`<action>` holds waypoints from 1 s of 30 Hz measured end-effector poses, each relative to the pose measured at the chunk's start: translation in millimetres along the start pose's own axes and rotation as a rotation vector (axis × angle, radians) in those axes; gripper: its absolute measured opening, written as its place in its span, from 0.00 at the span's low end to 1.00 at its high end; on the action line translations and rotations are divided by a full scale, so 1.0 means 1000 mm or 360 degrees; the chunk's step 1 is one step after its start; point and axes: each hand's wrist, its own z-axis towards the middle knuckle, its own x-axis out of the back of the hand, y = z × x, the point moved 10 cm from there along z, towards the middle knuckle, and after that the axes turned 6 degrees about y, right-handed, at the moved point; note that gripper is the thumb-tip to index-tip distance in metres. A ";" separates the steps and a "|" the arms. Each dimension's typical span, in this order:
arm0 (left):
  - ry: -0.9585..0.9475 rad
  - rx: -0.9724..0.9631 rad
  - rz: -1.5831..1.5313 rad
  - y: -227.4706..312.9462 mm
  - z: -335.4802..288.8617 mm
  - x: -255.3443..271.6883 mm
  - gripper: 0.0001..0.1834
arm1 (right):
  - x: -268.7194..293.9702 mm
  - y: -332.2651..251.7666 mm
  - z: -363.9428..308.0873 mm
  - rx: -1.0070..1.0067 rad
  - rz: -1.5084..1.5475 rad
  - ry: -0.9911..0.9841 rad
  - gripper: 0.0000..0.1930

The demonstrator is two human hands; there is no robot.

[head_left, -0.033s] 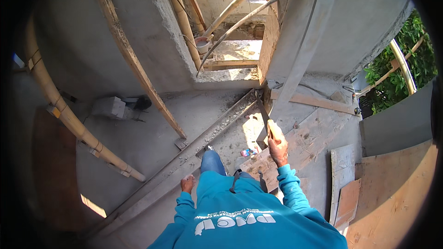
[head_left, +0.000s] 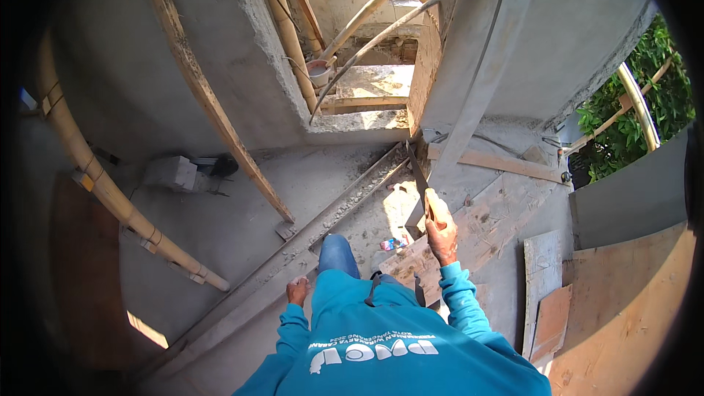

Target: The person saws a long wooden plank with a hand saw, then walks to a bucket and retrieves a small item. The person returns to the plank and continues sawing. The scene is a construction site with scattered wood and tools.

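Note:
In my right hand (head_left: 442,238) is the wooden handle of a hand saw (head_left: 419,170), the fingers wrapped round it. Its dark blade points away from me, the tip by the foot of the wall corner, close to the end of a long dirty board (head_left: 345,213). Whether the teeth touch wood I cannot tell. My left hand (head_left: 298,291) is low on the left with curled fingers, near that board's edge; anything inside it is hidden. Below the saw, on the right, lies a wide stained plank (head_left: 484,224). A small colourful packet (head_left: 394,243) lies left of the plank.
A wooden prop (head_left: 213,106) and a bamboo pole (head_left: 125,205) slant across the left. Ahead, a rough wall opening holds bamboo poles (head_left: 287,29) and a bucket (head_left: 319,72). A narrow batten (head_left: 506,164) lies at the right, with board pieces (head_left: 544,286) nearer me.
The view has shifted very slightly. A foot tip seen earlier past my left knee no longer shows. Both hands and the saw keep nearly the same place.

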 end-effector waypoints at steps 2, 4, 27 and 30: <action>-0.0049 -0.0076 0.0029 0.037 0.012 -0.023 0.20 | 0.009 -0.022 0.011 0.0203 0.0054 0.0104 0.27; -0.0054 -0.0146 -0.0080 0.086 0.028 -0.052 0.21 | 0.014 -0.056 0.027 0.0339 0.0265 0.0144 0.28; -0.0315 -0.1503 0.0033 0.670 0.141 -0.276 0.29 | 0.028 -0.281 0.191 0.0957 -0.0212 0.0768 0.28; -0.0129 -0.2034 0.0046 0.779 0.087 -0.308 0.29 | 0.028 -0.291 0.199 0.0928 -0.0344 0.0826 0.30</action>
